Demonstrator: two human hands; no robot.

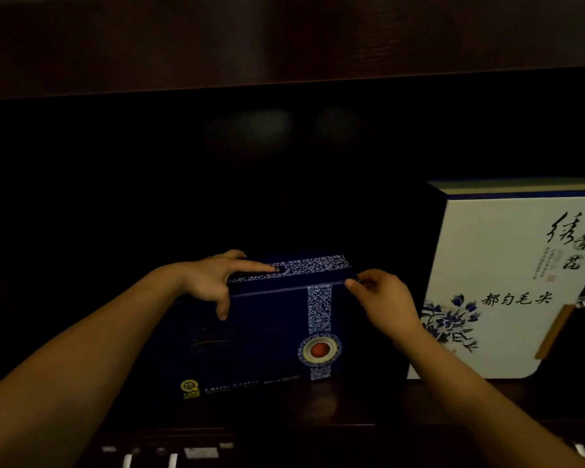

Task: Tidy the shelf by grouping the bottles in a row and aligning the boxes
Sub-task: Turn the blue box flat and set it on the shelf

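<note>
A dark blue box [267, 336] with a blue-and-white patterned band and a red round seal stands upright on the dark wooden shelf [318, 410], at the middle of the view. My left hand [217, 282] grips its top left corner, fingers spread over the top and thumb on the front. My right hand [382, 298] pinches the top right corner. A taller white box [507, 285] with blue flowers and black calligraphy stands just to the right, apart from the blue box. No bottles show.
The shelf recess behind the boxes is very dark. A dark wooden board [284, 42] runs across above. Small pale items [200, 453] lie on a lower level at the bottom edge.
</note>
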